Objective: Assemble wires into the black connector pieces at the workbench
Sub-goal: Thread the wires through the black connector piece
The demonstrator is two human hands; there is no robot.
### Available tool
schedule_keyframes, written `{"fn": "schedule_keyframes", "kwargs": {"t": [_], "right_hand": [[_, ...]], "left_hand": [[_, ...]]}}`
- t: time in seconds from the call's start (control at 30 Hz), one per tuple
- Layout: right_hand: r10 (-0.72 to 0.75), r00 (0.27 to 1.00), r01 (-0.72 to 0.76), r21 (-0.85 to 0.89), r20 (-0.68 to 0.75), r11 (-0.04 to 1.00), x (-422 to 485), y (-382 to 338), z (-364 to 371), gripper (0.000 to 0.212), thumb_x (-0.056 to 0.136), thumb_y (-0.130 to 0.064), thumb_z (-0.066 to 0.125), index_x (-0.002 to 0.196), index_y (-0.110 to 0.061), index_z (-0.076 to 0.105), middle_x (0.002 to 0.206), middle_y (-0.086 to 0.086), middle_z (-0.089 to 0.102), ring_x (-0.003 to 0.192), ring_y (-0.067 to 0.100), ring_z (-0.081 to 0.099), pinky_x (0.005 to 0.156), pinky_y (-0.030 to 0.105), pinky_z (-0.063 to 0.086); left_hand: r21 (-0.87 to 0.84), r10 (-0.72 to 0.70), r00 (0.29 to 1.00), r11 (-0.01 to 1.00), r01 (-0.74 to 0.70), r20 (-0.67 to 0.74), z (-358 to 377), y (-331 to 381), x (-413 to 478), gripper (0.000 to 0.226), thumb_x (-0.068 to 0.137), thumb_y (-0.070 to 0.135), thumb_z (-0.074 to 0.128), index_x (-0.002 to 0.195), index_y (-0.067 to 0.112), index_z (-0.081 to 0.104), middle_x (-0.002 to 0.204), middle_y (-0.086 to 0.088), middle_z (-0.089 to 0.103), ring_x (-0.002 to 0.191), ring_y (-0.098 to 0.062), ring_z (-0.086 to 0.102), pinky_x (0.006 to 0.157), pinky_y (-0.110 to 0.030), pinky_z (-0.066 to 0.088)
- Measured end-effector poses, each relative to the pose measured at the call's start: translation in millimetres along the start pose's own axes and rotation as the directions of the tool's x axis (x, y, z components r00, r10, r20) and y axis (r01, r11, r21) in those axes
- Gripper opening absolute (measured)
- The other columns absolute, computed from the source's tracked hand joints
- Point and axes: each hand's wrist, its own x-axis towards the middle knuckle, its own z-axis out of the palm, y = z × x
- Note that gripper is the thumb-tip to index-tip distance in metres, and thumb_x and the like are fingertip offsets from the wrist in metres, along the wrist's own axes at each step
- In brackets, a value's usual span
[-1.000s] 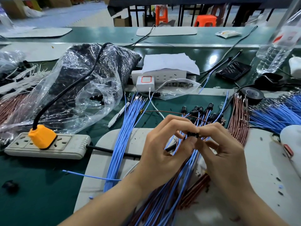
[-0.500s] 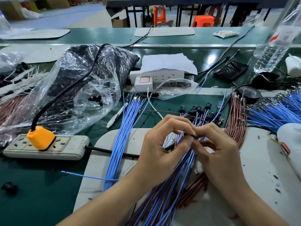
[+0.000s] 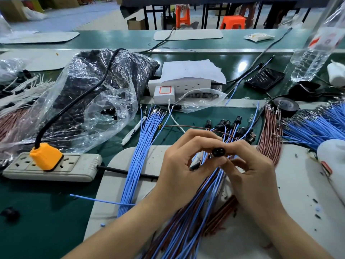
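Note:
A small round black connector piece sits between my two hands, its holed face turned toward me. My left hand pinches it from the left with thumb and fingertips. My right hand pinches it from the right. Beneath my hands lies a pile of assembled blue and brown wires, and several finished black connectors fan out behind them. A bundle of loose blue wires runs up the left of the grey mat. A brown wire bundle lies on the right.
A beige power strip with an orange plug sits at left, beside a plastic bag of black parts. More blue wires, a tape roll, a phone and a water bottle are at right. A white pen lies nearby.
The connector between my fingertips has been turned, so its round holed face now shows. Both hands stay at the same spot over the wire pile.

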Motion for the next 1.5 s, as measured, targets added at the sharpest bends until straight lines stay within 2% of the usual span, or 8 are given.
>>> {"fn": "schedule_keyframes", "kwargs": {"t": [0.13,0.47,0.6,0.83,1.07,1.23,1.4,1.5], "right_hand": [[0.031,0.999,-0.033,0.029,0.039,0.999,-0.4,1.2,-0.1,0.011,0.083,-0.031,0.058,0.092,-0.029,0.064,0.082,-0.014,0.060,0.080,0.003,0.060,0.068,0.017,0.048],[0.036,0.996,-0.037,0.005,0.086,0.999,-1.0,1.1,2.8,0.016,0.079,-0.029,0.052,0.090,-0.027,0.064,0.079,-0.014,0.058,0.074,0.003,0.056,0.066,0.016,0.042],[0.050,0.986,-0.061,0.067,0.158,0.996,0.2,1.7,-1.7,0.019,0.078,-0.010,0.062,0.093,-0.021,0.067,0.085,-0.002,0.062,0.081,0.017,0.060,0.071,0.028,0.048],[0.076,0.981,-0.097,0.111,0.181,0.989,1.6,4.4,-4.6,0.011,0.079,-0.013,0.066,0.089,-0.015,0.069,0.090,0.003,0.063,0.091,0.028,0.059,0.082,0.045,0.046],[0.033,0.992,-0.057,0.200,0.122,0.978,1.6,1.4,-3.6,0.011,0.079,-0.012,0.067,0.088,-0.017,0.066,0.088,0.005,0.062,0.086,0.024,0.060,0.077,0.041,0.049],[-0.025,0.991,0.024,0.013,0.128,1.000,0.9,1.3,0.8,0.013,0.085,-0.022,0.062,0.089,-0.010,0.067,0.089,0.002,0.060,0.087,0.022,0.059,0.078,0.028,0.046],[-0.078,0.986,0.089,-0.071,0.145,0.993,0.6,2.6,2.5,0.027,0.085,-0.024,0.051,0.086,-0.002,0.066,0.084,0.004,0.058,0.082,0.029,0.056,0.072,0.037,0.045],[-0.086,0.988,0.098,-0.094,0.127,0.991,-1.0,3.5,3.9,0.019,0.084,-0.017,0.056,0.088,-0.001,0.066,0.081,0.005,0.058,0.079,0.029,0.056,0.070,0.034,0.045]], "left_hand": [[0.000,0.021,1.000,1.000,-0.021,0.003,1.1,0.4,-0.7,0.022,0.082,0.006,0.069,0.103,0.007,0.068,0.102,-0.004,0.061,0.094,-0.024,0.063,0.083,-0.037,0.052],[0.050,0.044,0.999,0.998,-0.044,0.003,1.9,3.4,-2.3,0.019,0.080,0.008,0.070,0.099,0.003,0.069,0.098,-0.006,0.061,0.091,-0.023,0.064,0.082,-0.033,0.051],[0.093,0.056,0.998,0.994,-0.058,0.027,0.5,5.3,-0.7,0.019,0.080,0.006,0.071,0.099,0.006,0.068,0.098,-0.006,0.061,0.088,-0.017,0.063,0.081,-0.026,0.049],[0.198,0.108,0.993,0.973,-0.114,0.040,-4.1,7.7,1.9,0.021,0.077,0.002,0.073,0.097,0.005,0.068,0.091,-0.010,0.061,0.074,0.004,0.051,0.072,-0.005,0.036],[0.235,0.103,0.994,0.966,-0.105,0.020,-4.8,7.7,1.7,0.019,0.076,0.005,0.074,0.094,0.002,0.070,0.089,-0.008,0.062,0.078,-0.009,0.060,0.074,-0.016,0.046],[0.287,0.137,0.991,0.949,-0.133,0.006,-2.3,6.3,0.1,0.019,0.076,0.000,0.074,0.094,-0.001,0.069,0.089,-0.010,0.063,0.080,-0.013,0.062,0.076,-0.019,0.049],[0.330,0.158,0.987,0.931,-0.156,0.021,-1.5,4.6,-1.8,0.018,0.078,-0.002,0.073,0.095,-0.003,0.069,0.090,-0.011,0.063,0.080,-0.014,0.063,0.077,-0.020,0.050],[0.338,0.120,0.993,0.933,-0.121,0.023,-2.5,5.0,0.1,0.019,0.076,-0.001,0.074,0.094,-0.002,0.069,0.089,-0.010,0.063,0.078,0.003,0.057,0.074,-0.010,0.044]]}}
